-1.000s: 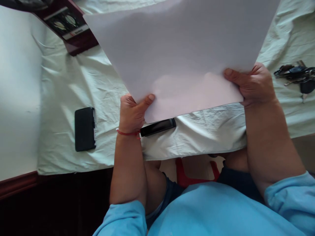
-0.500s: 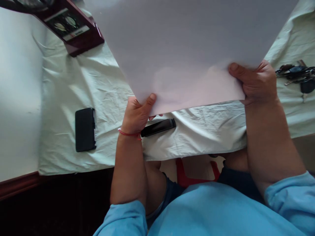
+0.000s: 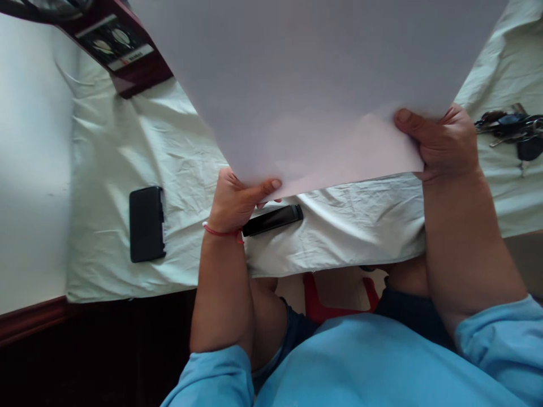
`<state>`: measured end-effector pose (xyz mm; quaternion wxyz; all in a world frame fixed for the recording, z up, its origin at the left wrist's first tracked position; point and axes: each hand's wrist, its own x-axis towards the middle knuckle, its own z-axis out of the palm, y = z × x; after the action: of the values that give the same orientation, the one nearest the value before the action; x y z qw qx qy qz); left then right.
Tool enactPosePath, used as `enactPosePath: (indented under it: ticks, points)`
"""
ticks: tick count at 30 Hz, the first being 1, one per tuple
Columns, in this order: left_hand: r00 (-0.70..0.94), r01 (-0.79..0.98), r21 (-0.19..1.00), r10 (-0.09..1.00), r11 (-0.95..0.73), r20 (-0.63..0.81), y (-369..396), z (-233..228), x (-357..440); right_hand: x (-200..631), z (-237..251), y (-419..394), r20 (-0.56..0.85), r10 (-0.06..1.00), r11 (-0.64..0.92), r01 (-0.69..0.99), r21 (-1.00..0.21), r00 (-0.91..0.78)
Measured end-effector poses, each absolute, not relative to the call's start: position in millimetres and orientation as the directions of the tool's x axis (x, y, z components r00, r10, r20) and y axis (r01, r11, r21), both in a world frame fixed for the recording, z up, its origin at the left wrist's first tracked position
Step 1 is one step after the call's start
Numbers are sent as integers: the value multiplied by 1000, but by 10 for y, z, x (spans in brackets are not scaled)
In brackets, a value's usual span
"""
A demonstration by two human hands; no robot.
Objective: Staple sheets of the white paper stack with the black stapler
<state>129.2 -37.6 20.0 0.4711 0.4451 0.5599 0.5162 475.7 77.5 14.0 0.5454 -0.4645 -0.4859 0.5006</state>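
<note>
Both your hands pinch one big white paper [image 3: 314, 85] — left hand [image 3: 237, 198] at its near corner, right hand [image 3: 441, 144] beside the keys [image 3: 511, 133].

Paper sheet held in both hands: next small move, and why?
Probably lower the paper sheet flat onto the cloth-covered table. The left hand and right hand pinch its near corners and it hangs raised over the table, above the black bar-shaped object, which may need clearing first.
</note>
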Motion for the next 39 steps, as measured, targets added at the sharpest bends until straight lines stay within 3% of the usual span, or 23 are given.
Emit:
enactPosePath:
  ticks: [8, 18, 23, 30, 39]
  points:
    - [29, 16, 988, 988, 153, -153, -409, 341, 1317, 4707, 207, 744, 55, 997, 64, -192, -979, 52]
    - [-80, 44, 984, 982, 173, -170, -342, 280, 1183, 4899, 165, 758, -67, 998, -68, -77, -995, -23]
    - [-36, 70, 978, 981, 195, -193, -319, 281, 1166, 5069, 113, 820, -137, 990, -137, -35, -990, -22]
    - [25, 230, 925, 948, 303, -317, -310, 249, 1141, 5149, 183, 779, -131, 990, -133, 53, -990, 51]
    - [25, 351, 891, 948, 289, -318, -325, 370, 1152, 5326, 291, 677, -123, 992, -128, 146, -981, 41]
